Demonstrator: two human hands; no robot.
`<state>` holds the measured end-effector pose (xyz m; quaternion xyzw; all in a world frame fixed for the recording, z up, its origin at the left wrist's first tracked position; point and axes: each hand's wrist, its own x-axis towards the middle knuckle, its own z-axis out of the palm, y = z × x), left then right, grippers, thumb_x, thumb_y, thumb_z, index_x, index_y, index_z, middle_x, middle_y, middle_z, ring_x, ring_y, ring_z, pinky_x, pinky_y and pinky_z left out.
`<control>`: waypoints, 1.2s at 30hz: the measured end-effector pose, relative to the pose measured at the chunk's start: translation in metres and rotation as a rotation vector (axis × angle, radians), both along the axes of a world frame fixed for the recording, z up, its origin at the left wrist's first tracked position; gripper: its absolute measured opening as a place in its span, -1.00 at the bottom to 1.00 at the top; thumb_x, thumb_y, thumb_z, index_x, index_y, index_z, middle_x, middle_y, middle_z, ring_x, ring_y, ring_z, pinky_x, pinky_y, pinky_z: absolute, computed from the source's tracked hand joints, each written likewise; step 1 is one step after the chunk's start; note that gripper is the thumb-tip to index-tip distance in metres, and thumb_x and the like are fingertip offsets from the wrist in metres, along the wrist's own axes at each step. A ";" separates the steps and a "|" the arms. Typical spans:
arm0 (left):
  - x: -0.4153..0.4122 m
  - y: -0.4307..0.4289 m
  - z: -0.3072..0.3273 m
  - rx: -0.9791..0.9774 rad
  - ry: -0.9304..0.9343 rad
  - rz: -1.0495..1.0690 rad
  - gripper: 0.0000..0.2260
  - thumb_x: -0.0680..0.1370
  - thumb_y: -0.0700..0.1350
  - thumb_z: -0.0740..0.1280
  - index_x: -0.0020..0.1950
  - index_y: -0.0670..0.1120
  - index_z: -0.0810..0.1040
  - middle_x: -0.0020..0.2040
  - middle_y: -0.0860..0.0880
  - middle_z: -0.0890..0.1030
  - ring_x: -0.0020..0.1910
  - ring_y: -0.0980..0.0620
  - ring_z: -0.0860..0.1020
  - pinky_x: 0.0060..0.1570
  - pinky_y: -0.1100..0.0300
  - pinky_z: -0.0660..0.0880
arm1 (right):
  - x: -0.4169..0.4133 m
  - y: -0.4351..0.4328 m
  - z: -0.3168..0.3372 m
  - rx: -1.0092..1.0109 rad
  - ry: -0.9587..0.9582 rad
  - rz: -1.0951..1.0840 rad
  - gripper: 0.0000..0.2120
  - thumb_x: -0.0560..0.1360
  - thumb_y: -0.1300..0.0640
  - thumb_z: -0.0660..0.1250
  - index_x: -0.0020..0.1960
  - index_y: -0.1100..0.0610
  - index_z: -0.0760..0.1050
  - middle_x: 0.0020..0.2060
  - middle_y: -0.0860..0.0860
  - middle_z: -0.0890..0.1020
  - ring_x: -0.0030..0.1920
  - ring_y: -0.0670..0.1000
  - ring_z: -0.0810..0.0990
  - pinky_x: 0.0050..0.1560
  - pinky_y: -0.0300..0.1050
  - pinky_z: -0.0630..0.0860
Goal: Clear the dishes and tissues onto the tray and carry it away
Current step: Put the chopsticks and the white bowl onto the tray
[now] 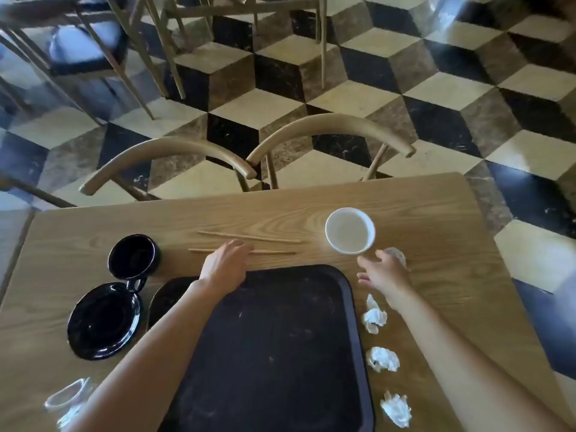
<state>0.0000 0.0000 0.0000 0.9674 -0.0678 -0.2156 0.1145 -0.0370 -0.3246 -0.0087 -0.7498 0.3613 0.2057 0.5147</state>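
Note:
A black tray (pixel 280 353) lies in front of me on the wooden table (pixel 436 232), with nothing on it. My left hand (pixel 225 265) reaches past its far edge, fingers spread over the nearer of two chopsticks (pixel 274 252); the other chopstick (pixel 249 236) lies just beyond. My right hand (pixel 385 274) hovers open just below a white bowl (pixel 349 230), beside a crumpled tissue (pixel 397 254). More crumpled tissues (pixel 382 358) lie along the tray's right side. A black mug (pixel 134 258) and a black plate (pixel 104 319) sit left of the tray. A clear glass (pixel 67 400) lies at the lower left.
Two wooden chairs (pixel 330 127) are pushed in at the table's far edge. More chairs (pixel 87 48) stand on the chequered floor at the upper left. The table's right edge runs diagonally close to the tissues.

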 end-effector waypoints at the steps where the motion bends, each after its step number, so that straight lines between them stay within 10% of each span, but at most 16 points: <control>1: 0.008 0.002 -0.005 0.021 -0.010 -0.046 -0.53 0.53 -0.28 0.25 0.43 0.01 0.44 0.35 0.00 0.48 0.28 -0.12 0.49 0.04 0.01 0.50 | 0.005 0.002 -0.006 0.054 0.002 -0.071 -0.28 0.55 0.06 0.38 0.58 0.19 0.12 0.02 0.09 0.65 -0.10 0.03 0.72 0.02 0.04 0.68; 8: 0.046 0.026 -0.044 0.073 -0.095 -0.216 -0.40 0.50 -0.28 0.31 0.50 0.11 0.37 0.40 0.01 0.45 0.31 -0.13 0.44 0.17 -0.01 0.44 | 0.026 0.014 -0.022 0.197 -0.041 -0.292 -0.55 0.57 0.22 0.34 0.41 0.32 0.33 0.06 0.20 0.62 -0.09 0.08 0.72 -0.05 -0.05 0.66; 18: 0.061 0.032 -0.059 -0.063 -0.194 -0.249 -0.82 0.51 -0.22 0.39 0.07 -0.03 0.61 -0.03 -0.03 0.57 0.00 -0.15 0.57 -0.09 0.01 0.51 | 0.038 0.014 -0.023 0.238 -0.135 -0.392 -0.95 0.55 0.37 0.31 -0.05 0.38 0.51 -0.05 0.28 0.61 0.00 0.18 0.66 -0.03 -0.04 0.68; 36: 0.057 0.035 -0.048 0.076 -0.218 -0.374 -0.85 0.52 -0.32 0.35 0.02 -0.12 0.58 -0.08 -0.04 0.53 -0.12 -0.11 0.57 -0.35 0.06 0.50 | 0.041 0.017 -0.012 0.147 -0.143 -0.366 -0.75 0.54 0.39 0.32 -0.30 0.26 0.42 0.05 0.22 0.63 -0.08 0.15 0.72 0.08 0.06 0.66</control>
